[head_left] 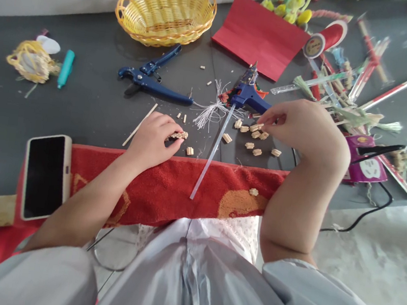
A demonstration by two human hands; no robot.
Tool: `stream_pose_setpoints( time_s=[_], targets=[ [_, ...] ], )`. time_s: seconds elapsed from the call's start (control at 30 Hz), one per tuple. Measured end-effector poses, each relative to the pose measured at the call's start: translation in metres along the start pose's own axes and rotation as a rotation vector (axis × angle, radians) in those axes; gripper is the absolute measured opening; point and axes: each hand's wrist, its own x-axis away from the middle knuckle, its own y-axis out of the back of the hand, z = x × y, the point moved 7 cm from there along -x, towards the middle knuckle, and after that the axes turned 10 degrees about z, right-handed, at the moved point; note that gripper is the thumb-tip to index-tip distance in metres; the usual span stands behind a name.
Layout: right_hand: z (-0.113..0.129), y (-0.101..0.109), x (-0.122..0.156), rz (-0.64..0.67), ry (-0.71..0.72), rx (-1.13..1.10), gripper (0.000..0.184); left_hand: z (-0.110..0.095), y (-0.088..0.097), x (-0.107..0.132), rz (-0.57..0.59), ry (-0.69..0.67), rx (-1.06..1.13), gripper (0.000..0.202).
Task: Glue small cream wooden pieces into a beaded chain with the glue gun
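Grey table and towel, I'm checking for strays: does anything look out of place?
Yes: one small beige piece lies alone on the red towel, while other loose pieces sit on the grey table; perhaps it dropped.

Clear glue stick (213, 149) cuts right across the middle!
Out to the left of your left hand (156, 139), you've got open grey tabletop (93, 114) past one thin stick (140, 124); straight ahead, the blue cutter (156, 85) blocks. That glue stick bars a straight crossing to your right hand (286, 123), where the glue gun (247, 95) stands just beyond, small wooden pieces (257, 152) crowd in, and jumbled sticks (392, 92) wall off the far right.
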Motion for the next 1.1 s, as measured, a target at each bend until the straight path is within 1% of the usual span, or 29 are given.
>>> stream_pose_setpoints(
  time_s=[0.2, 0.33, 0.5, 0.7, 0.77, 0.83, 0.97, 1.1],
  targets=[
    [0.004, -0.008, -0.005, 0.039, -0.005, -0.001, 0.029, -0.001, 0.001, 0.0, -0.02, -0.019, -0.003, 0.02],
    [0.006, -0.012, -0.007, 0.021, 0.0, 0.027, 0.032, 0.0, 0.001, 0.001, -0.019, -0.022, -0.003, 0.021],
    [0.006, -0.014, -0.008, 0.005, 0.03, 0.042, 0.028, 0.0, 0.001, 0.0, -0.021, -0.022, -0.005, 0.022],
    [0.01, -0.012, -0.006, 0.067, -0.032, 0.061, 0.027, 0.0, 0.0, -0.001, -0.001, -0.004, -0.002, 0.021],
    [0.011, -0.008, -0.004, 0.052, -0.029, 0.06, 0.026, 0.0, 0.0, -0.001, -0.004, 0.0, -0.003, 0.021],
    [0.009, -0.003, -0.001, 0.032, -0.032, 0.047, 0.022, 0.0, 0.0, -0.001, -0.002, 0.005, -0.001, 0.02],
    [-0.001, -0.003, 0.001, 0.104, -0.079, 0.022, 0.009, 0.0, 0.0, -0.001, 0.01, 0.013, 0.009, 0.02],
    [0.0, -0.007, 0.001, 0.17, -0.094, 0.061, 0.017, -0.001, 0.0, -0.001, 0.018, 0.016, 0.003, 0.021]
  ],
)
